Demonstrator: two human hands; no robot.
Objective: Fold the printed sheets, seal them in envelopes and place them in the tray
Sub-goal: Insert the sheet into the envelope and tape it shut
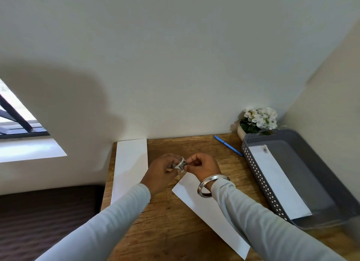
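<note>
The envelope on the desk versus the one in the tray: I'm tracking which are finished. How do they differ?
The desk envelope lies on the wooden desk; the tray envelope lies inside the grey tray. The tray envelope bears a small stamp-like mark at its far corner; the desk envelope shows none where visible. The right sleeve covers part of the desk envelope; the tray envelope is uncovered. Both are white, long and flat.

Grey lattice-sided tray (262,175), white envelope (210,212), blue pen (228,145), brown wood-grain table (175,231).
</note>
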